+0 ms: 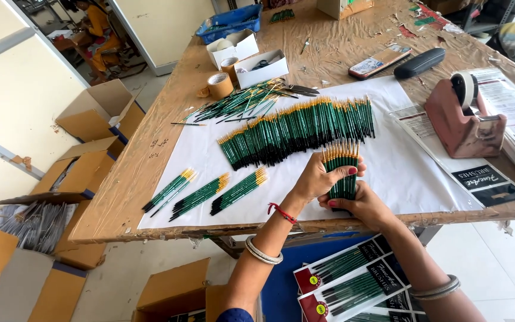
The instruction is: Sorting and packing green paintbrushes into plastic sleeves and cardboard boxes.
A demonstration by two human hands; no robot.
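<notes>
both your left hand (317,179) and right hand (356,206) have fingers wrapped tight round an upright bundle of green-handled, yellow-tipped paintbrushes (342,170), squaring it at 6 o'clock of the long green brush row (296,128) on the desk (168,137).

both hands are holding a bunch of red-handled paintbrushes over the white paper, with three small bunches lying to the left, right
Not quite: the handles are green, not red. The head view shows both the left hand and the right hand holding a bunch of green-handled paintbrushes over the white paper, with three small bunches lying to the left.
</notes>
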